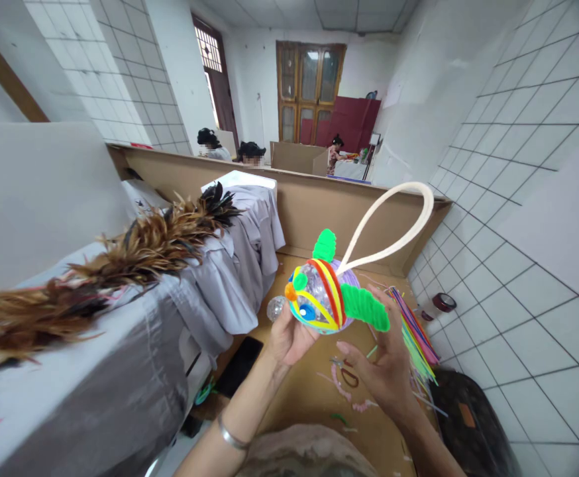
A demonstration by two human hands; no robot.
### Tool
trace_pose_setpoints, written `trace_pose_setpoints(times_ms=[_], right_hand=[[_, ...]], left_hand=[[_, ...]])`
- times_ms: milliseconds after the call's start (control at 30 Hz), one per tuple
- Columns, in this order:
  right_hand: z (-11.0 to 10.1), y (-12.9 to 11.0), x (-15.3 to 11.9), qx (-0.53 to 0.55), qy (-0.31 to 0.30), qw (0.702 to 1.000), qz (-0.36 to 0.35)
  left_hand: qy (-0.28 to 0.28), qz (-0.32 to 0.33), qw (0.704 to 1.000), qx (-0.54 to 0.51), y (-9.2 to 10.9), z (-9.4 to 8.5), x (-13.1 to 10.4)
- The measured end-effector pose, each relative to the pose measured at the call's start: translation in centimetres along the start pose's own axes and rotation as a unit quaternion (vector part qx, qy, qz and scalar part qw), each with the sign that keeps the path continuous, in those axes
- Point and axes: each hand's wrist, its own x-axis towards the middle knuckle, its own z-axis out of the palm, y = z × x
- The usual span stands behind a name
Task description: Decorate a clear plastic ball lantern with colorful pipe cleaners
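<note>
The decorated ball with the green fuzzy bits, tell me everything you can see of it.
The decorated ball looks clear and glittery, with red and yellow fuzzy bands and a purple back. An orange knob and a blue-and-white eye suggest a face, turned leftward in the picture. Two green fuzzy pieces stick out like ears; a cream loop rises behind. The left hand supports it from below; whether the right hand touches an ear is unclear.

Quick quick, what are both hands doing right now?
Left hand: holding the colourful ball from underneath.
Right hand: open, fingers by a green ear; can't tell if they're touching it.
</note>
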Motion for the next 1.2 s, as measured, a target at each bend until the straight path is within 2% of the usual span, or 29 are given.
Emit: trace_pose_setpoints(times_ms=[133, 300, 533, 700, 833, 967, 1100, 1200], right_hand=[[-0.1, 0.0, 0.0, -0.026, 0.030, 0.999, -0.014], [-0.2, -0.1, 0.0, -0.013, -0.003, 1.000, -0.017], [-0.3, -0.6, 0.3, -0.042, 0.021, 0.999, -0.027], [-0.1, -1.4, 0.6, -0.060, -0.025, 0.996, -0.062], [0.2, -1.7, 0.8, -0.071, -0.007, 0.995, -0.075], [0.3, -1.6, 0.8, -0.067, -0.027, 0.995, -0.073], [0.2, -1.5, 0.8, -0.071, -0.005, 0.995, -0.069], [0.1, -1.5, 0.8, -0.072, -0.015, 0.995, -0.064]], left_hand=[[-0.010, -0.003, 1.000, -0.017, 0.1, -0.1, -0.1], [-0.006, -0.002, 1.000, -0.021, 0.2, -0.1, -0.1], [-0.012, 0.009, 1.000, -0.017, 0.7, 0.3, -0.1], [-0.003, 0.021, 1.000, -0.020, 1.3, 0.6, -0.2], [-0.008, 0.028, 0.999, -0.030, 1.7, 0.8, -0.3], [0.003, 0.024, 0.999, -0.035, 1.8, 0.7, -0.4], [0.007, 0.019, 0.999, -0.041, 1.6, 0.4, -0.4], [0.008, 0.019, 0.999, -0.043, 1.5, 0.5, -0.2]])
